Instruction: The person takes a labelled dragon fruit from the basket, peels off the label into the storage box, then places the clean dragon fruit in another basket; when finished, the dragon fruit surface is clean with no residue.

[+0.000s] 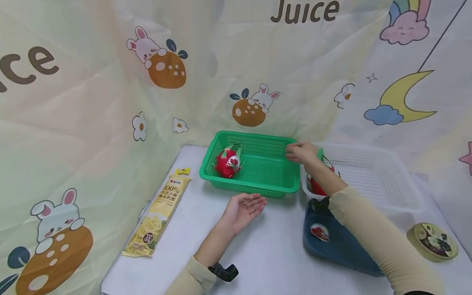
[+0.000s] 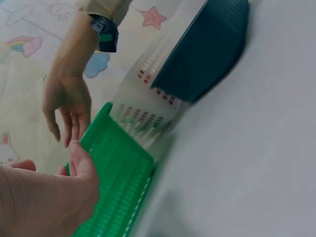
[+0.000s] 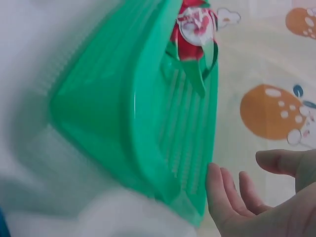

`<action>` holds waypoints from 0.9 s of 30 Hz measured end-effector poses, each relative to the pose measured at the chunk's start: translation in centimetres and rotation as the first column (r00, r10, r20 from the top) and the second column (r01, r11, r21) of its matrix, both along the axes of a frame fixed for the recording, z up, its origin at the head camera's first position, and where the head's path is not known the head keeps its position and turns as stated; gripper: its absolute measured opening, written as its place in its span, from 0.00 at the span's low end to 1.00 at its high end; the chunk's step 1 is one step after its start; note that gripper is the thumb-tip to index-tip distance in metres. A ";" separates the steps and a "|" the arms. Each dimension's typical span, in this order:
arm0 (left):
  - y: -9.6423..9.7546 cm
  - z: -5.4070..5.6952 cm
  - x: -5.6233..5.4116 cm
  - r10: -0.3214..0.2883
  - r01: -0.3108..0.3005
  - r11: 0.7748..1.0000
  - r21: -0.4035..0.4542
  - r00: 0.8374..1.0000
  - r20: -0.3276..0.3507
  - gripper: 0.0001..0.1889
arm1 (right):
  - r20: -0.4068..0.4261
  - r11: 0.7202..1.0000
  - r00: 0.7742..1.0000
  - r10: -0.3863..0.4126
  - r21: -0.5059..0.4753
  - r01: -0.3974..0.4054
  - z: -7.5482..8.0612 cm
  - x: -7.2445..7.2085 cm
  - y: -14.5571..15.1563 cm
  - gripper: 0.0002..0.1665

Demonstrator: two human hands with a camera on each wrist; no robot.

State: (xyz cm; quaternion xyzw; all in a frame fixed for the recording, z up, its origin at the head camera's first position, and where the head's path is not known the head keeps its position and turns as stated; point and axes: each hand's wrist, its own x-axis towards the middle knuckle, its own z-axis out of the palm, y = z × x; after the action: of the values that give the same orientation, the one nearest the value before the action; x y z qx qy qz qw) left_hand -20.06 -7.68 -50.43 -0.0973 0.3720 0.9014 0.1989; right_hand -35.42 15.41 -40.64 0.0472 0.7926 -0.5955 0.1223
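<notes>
A green plastic basket [image 1: 254, 188] stands at the back of the table with a red dragon fruit [image 1: 224, 165] in its left part, a round sticker on the fruit. My right hand [image 1: 303, 152] is over the basket's right end, fingers loosely extended and thumb apart in the right wrist view, holding nothing. Just in front of the basket, my left hand [image 1: 244, 212] is turned palm up with fingers relaxed, also holding nothing; its fingertips overlap the basket rim in the left wrist view. Another red fruit [image 1: 315, 187] lies in the white basket [image 1: 376, 159], partly hidden by my right forearm.
A dark blue tray [image 1: 339, 251] with a sticker [image 1: 319, 232] sits under my right forearm. To its right is a round yellow tin [image 1: 432, 242]. At the left lie a yellow pasta packet [image 1: 157, 216] and a small yellow wrapper [image 1: 182, 171]. A printed cloth hangs behind.
</notes>
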 end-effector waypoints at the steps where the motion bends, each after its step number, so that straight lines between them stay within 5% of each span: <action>1: -0.4 0.0 0.1 0.009 -0.009 1.000 0.003 1.000 0.005 0.27 | 0.018 1.000 1.000 0.014 -0.002 -0.014 -0.2 0.0 -0.4 0.29; 16: -8.2 1.1 0.3 0.210 -0.211 0.978 0.011 0.977 0.022 0.23 | 0.131 0.988 0.982 0.138 -0.092 -0.127 -2.2 0.0 -8.1 0.28; 27: -10.2 1.7 0.3 0.278 -0.278 0.960 0.021 0.961 -0.005 0.21 | 0.156 0.985 0.978 0.139 -0.128 -0.119 -3.9 -0.4 -10.8 0.27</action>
State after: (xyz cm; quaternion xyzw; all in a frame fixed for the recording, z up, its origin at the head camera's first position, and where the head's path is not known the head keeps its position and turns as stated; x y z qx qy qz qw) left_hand -19.71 -17.92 -48.70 -0.1430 0.3463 0.9245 0.0701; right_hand -35.79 4.61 -44.52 0.0373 0.7445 -0.6263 0.2283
